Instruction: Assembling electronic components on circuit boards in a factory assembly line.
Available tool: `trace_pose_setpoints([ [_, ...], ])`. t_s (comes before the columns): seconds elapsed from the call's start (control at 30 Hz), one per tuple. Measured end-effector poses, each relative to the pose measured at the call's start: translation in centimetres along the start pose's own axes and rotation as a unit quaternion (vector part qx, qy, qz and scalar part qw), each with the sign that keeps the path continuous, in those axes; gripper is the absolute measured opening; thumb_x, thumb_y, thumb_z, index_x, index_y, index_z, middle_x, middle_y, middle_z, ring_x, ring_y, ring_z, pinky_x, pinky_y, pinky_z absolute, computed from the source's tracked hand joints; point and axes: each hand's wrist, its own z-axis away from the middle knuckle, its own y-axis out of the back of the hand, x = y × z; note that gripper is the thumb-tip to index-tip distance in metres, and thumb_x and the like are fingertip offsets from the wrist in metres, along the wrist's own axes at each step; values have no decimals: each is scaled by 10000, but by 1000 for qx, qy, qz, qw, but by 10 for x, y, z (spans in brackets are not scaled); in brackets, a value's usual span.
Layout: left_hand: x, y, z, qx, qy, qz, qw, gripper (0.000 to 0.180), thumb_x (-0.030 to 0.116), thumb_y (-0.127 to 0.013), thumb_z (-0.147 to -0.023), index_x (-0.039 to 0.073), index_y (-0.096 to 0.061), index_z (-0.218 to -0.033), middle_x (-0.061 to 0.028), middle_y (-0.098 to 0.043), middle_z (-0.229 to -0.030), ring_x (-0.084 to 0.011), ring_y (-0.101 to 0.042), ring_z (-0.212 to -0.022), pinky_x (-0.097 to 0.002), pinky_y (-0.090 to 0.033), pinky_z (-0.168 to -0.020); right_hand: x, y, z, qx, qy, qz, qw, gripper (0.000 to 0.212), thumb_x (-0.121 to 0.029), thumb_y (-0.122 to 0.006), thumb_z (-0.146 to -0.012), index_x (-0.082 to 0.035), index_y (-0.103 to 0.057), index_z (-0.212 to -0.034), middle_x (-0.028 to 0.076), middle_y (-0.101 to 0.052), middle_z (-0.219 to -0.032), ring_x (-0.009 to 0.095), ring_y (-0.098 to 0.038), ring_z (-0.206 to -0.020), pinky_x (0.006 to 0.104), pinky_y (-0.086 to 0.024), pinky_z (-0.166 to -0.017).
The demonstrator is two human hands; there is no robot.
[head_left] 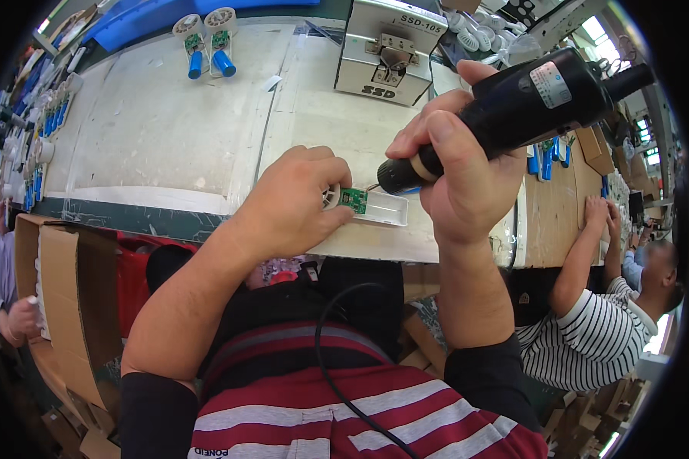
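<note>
My left hand (295, 203) is closed on a small white plastic housing (386, 210) lying on the worktable. A round spoked part sits at its left end, under my fingers, and a green circuit board (354, 200) lies beside it. My right hand (471, 172) is wrapped round a black electric screwdriver (532, 99), held tilted with its nose low and to the left. The bit points at the board's right edge; whether it touches a screw is too small to tell. A bit of blue shows behind the screwdriver's nose, mostly hidden.
A metal screw feeder (390, 57) stands at the table's back. Two similar housings with blue cylinders (222, 63) lie at the far left. Cardboard boxes (61, 306) stand at left. To the right, a co-worker in a striped shirt (589, 336) rests hands on the table.
</note>
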Motion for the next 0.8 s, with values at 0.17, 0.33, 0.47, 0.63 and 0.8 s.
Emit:
trace_pose_setpoints([
  [0.17,-2,-1,2,9,-6,-3,1000,284,147,-872,-804,54,-711,-1019,-125,-675,-974,-355,-636,-1014,-453,-515,-918,2,-6,4,-3,-15,-19,1000,562,-30,-647,-979,95,-427,-1481,135,-663,-807,232,-688,-659,372,-615,-672],
  [0.33,-3,-2,4,19,-2,-3,1000,289,145,-881,-797,60,-704,-1009,-115,-673,-967,-347,-638,-1002,-448,-516,-914,3,-10,5,-6,-23,-29,999,559,-31,-652,-974,82,-437,-1478,137,-661,-806,234,-686,-657,379,-619,-678],
  [0.47,-3,-3,3,24,-6,-5,1000,298,146,-890,-790,63,-702,-1006,-112,-670,-957,-346,-639,-986,-446,-519,-908,5,-11,5,-8,-25,-27,999,562,-32,-657,-971,70,-441,-1479,136,-661,-812,234,-688,-661,381,-621,-686],
  [0.63,-4,-4,3,29,-8,-8,1000,309,144,-899,-782,62,-701,-1004,-110,-670,-953,-345,-640,-984,-451,-520,-904,6,-11,5,-7,-31,-17,999,558,-37,-664,-972,68,-446,-1476,135,-662,-816,236,-696,-674,386,-623,-693],
  [0.8,-3,-5,3,34,-18,-6,999,313,138,-895,-779,63,-702,-1014,-114,-670,-949,-358,-638,-982,-458,-517,-900,6,-11,8,-22,-25,-26,999,526,-22,-665,-974,44,-468,-1456,142,-672,-858,231,-706,-704,366,-612,-712],
])
